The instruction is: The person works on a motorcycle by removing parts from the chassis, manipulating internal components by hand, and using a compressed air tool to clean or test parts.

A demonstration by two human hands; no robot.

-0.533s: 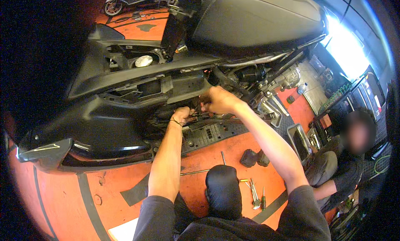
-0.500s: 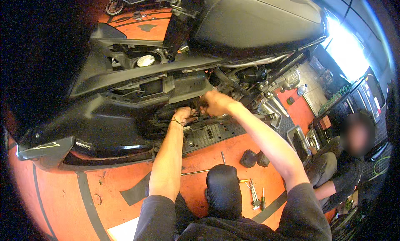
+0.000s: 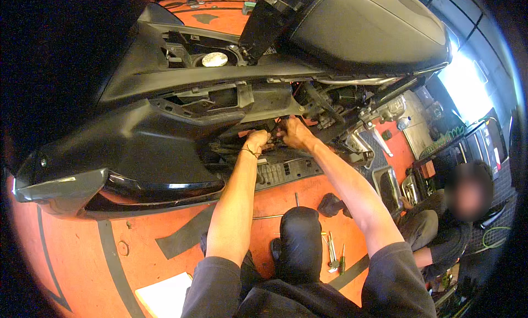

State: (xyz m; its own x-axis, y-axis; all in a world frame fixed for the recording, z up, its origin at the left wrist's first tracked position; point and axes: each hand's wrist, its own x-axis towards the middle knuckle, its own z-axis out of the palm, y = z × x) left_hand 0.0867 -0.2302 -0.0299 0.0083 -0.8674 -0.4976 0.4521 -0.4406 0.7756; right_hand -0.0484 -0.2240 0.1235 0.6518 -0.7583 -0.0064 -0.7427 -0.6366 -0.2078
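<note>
Along the flank of the black motor scooter [image 3: 231,78], a recess above its slotted lower plate [image 3: 275,175] takes both hands. Compared with half a second ago, the view has shifted over the scooter and the right hand [image 3: 298,135] sits lower against the bodywork, beside the left hand [image 3: 257,138]; the work seems to stay centred on the same shadowed parts between their fingertips. Both hands have their fingers curled narrow, but I cannot tell what either one grips, since that spot is hidden. Beneath, the dark-striped orange floor [image 3: 176,224] carries a green-handled screwdriver [image 3: 342,263], other hand tools [image 3: 332,257] just beside it and a flat white object [image 3: 165,293]. Off to the right, a co-worker [image 3: 456,244] sits low, near a coiled green hose [image 3: 448,142], with a bright opening [image 3: 467,92] beyond.
</note>
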